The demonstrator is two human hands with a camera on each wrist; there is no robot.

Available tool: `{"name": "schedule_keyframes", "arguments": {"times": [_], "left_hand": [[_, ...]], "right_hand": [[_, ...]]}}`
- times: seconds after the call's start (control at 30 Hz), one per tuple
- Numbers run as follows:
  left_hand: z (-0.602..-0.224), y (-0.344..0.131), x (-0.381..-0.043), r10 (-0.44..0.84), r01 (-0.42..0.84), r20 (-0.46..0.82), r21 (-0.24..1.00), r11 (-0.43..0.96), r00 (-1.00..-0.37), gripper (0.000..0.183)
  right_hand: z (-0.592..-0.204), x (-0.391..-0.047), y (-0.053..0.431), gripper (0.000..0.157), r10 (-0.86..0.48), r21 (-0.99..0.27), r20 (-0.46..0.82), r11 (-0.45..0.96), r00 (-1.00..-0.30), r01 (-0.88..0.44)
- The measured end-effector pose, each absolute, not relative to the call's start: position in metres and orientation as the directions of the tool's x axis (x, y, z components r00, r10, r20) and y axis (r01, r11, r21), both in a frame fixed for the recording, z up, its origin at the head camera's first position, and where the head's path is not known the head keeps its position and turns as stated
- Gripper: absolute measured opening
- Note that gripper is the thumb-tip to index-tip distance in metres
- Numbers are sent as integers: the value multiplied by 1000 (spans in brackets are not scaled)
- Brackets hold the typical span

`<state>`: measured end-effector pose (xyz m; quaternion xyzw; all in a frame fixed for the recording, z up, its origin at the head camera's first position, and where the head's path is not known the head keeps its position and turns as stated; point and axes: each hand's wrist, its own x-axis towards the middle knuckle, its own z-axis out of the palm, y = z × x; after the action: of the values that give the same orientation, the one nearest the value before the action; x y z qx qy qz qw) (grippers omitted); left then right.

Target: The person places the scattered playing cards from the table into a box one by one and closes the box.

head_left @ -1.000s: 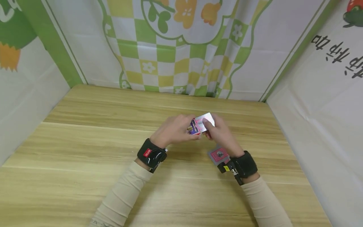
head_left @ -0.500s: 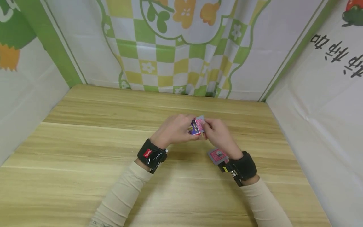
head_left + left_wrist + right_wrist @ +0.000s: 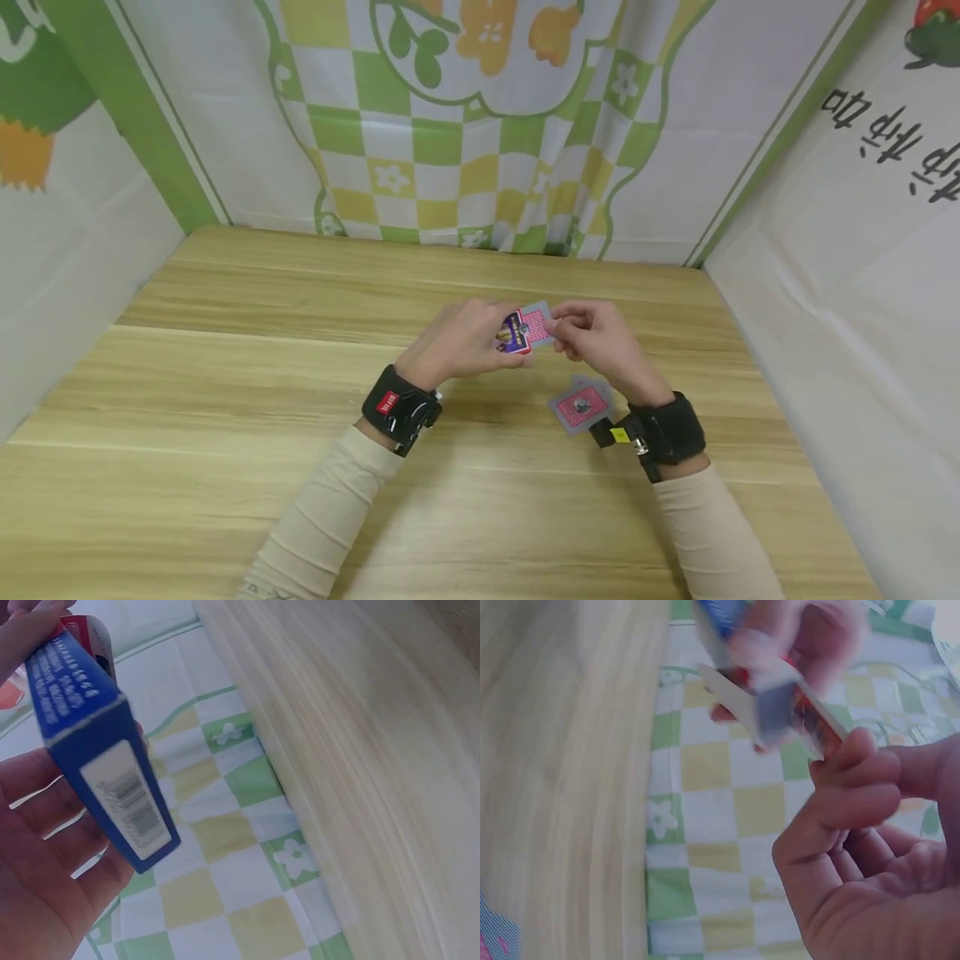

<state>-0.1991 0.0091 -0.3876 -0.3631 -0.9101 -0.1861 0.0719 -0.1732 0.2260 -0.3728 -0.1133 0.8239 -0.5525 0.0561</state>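
My left hand (image 3: 463, 342) grips a small playing-card box (image 3: 513, 334) above the table. The left wrist view shows the box's blue side and its end with a white barcode label (image 3: 126, 799). Red-backed playing cards (image 3: 536, 323) stick out of the box's right end; how many is hidden. My right hand (image 3: 602, 343) pinches their outer edge between thumb and forefinger. In the right wrist view a pale flap (image 3: 735, 703) hangs from the box's mouth, beside the cards (image 3: 817, 724). Below the right hand, several loose red-backed cards (image 3: 582, 406) lie overlapping on the table.
The wooden tabletop (image 3: 225, 467) spreads around both arms. A green-and-yellow checked curtain (image 3: 487, 158) hangs at its back edge. White printed sheets stand at the left and right sides (image 3: 832, 333).
The cards went deeper into the box, then stick out a little further again. My right hand has shifted right, uncovering more of the cards on the table. The left hand stays put.
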Motion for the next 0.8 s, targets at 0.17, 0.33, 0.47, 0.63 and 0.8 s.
{"name": "schedule_keyframes", "arguments": {"times": [0.17,0.33,0.47,0.63,0.8], "left_hand": [[-386,6,-199,633,694,284,288,660,-720,64],[-384,8,-196,678,765,356,273,583,-643,61],[-382,11,-194,689,788,382,274,552,-616,57],[-382,12,-193,695,790,376,276,547,-613,63],[-382,12,-193,696,783,360,278,556,-622,68]], "right_hand": [[-368,-171,231,20,-199,-950,9,305,-980,-71],[-373,-170,221,16,-348,-950,-23,299,-937,-88],[-380,-174,220,24,-443,-984,-83,180,-893,2],[-387,-180,226,28,-481,-983,-185,75,-857,169],[-397,-186,228,39,-463,-972,-231,136,-856,189]]}}
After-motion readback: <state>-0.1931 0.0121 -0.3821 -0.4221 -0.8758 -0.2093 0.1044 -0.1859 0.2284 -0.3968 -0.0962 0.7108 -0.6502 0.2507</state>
